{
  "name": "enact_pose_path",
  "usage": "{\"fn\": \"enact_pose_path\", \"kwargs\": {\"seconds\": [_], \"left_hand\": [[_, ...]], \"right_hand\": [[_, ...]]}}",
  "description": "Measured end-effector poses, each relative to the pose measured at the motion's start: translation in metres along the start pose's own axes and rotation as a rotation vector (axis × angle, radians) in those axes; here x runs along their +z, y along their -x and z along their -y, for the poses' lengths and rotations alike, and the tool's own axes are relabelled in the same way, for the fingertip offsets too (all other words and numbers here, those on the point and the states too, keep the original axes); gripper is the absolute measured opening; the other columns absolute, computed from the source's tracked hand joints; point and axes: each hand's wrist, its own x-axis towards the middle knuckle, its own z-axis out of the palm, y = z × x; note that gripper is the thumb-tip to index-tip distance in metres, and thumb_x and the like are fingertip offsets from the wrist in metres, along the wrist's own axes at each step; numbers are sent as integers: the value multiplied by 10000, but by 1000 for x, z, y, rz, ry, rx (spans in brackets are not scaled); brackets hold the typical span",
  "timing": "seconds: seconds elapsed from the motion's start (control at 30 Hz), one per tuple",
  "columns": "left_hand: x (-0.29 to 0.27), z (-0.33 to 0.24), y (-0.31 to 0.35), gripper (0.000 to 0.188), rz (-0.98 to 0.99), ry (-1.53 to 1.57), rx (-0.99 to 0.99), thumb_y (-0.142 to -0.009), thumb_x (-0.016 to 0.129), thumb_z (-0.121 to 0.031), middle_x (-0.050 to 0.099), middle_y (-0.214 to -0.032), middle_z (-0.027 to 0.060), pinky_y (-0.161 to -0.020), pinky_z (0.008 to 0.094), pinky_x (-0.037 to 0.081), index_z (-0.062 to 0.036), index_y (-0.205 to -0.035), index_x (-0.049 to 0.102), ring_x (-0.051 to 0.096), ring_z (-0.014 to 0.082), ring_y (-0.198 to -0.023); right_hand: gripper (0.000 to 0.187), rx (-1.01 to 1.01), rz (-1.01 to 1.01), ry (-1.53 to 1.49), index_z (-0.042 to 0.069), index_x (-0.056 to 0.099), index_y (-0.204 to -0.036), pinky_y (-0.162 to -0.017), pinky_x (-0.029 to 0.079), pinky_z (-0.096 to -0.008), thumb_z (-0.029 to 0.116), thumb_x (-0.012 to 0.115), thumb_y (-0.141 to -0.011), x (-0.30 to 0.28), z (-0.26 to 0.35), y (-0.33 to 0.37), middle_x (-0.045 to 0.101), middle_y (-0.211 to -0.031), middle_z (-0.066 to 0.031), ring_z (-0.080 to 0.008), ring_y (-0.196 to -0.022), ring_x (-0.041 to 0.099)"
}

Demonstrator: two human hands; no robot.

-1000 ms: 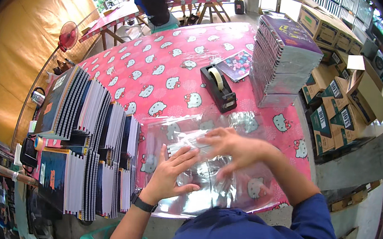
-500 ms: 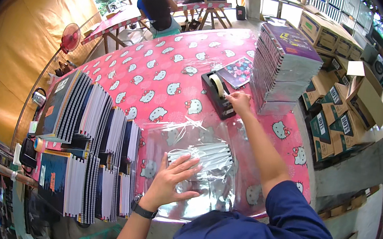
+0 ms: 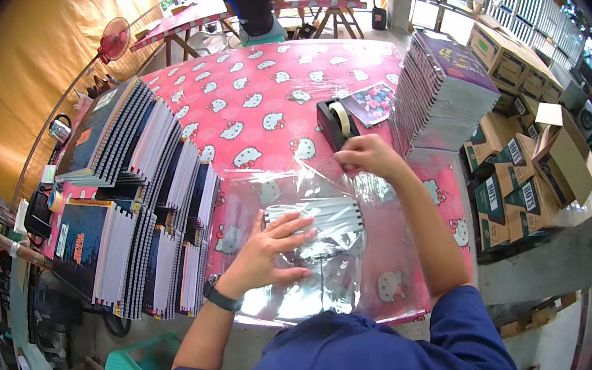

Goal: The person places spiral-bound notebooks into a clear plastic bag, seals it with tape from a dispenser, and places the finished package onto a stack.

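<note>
My left hand (image 3: 277,251) lies flat with spread fingers on a spiral-bound notebook (image 3: 321,221) in shiny clear plastic film (image 3: 332,282). The film spreads past the notebook on the pink table. My right hand (image 3: 372,156) is closed in a pinch at the near end of a black tape dispenser (image 3: 330,119), which carries a pale roll of tape (image 3: 341,118). The pinch seems to be on the tape's end, though the fingers mostly hide it. Behind the dispenser lies a flower-patterned notebook or cover (image 3: 371,104).
Stacks of dark spiral notebooks (image 3: 92,249) stand at the left. A tall pile of plastic-wrapped notebooks (image 3: 444,92) rises at the right. Cardboard boxes (image 3: 510,189) sit beyond the right edge. A red fan (image 3: 114,41) and a seated person (image 3: 252,2) are farther off.
My right hand has come nearer from beside the tape roll to the dispenser's near end, its fingers still pinched. My left hand stays on the notebook. The whole view has shifted slightly.
</note>
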Motion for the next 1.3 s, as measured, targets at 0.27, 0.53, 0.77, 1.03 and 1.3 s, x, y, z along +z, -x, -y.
{"fn": "enact_pose_path", "kwargs": {"seconds": [0.27, 0.53, 0.77, 1.03, 1.3], "left_hand": [[-2, -2, -3, 674, -21, -27, 20, -630, 742, -443, 276, -1459, 63, -1037, 614, 128, -219, -1236, 551, 224, 295, -1352], [28, 23, 6, 328, -515, -38, -38, -690, 741, -177, 566, -1219, 21, -1059, 524, 154, -161, -1008, 661, 426, 239, -1231], [-20, -19, -34, 357, -892, 553, 70, -768, 703, -204, 589, -1150, 93, -1020, 388, 292, -47, -1074, 608, 470, 214, -1167], [-6, 50, -46, 355, -88, 546, -391, -711, 747, -250, 647, -956, 89, -816, 313, 451, -14, -962, 660, 586, 183, -930], [-19, 0, -42, 376, -386, 471, 156, -696, 740, -292, 633, -955, 114, -818, 347, 449, -29, -955, 668, 590, 214, -919]], "right_hand": [[580, -59, 156, 1187, 45, 682, -774, -643, 504, -385, 597, 694, -596, 44, 91, 69, 650, -740, -135, -291, -753, 644], [331, -757, 127, 558, 70, 667, -934, -802, 424, -340, 251, 754, -670, 53, 62, 121, 599, -868, -73, -227, -896, 546], [296, 121, -174, -11, 1, 645, -801, -657, 423, -293, 296, 644, -833, 7, 1, 24, 601, -770, -30, -116, -746, 528], [281, -436, 69, -294, -5, 674, -913, -719, 435, -269, 229, 718, -764, 39, 67, 61, 629, -811, -37, -118, -786, 543], [456, -695, 94, 618, 106, 615, -1081, -908, 362, -379, 281, 750, -682, 46, 22, 89, 606, -1056, -24, -192, -1035, 507]]}}
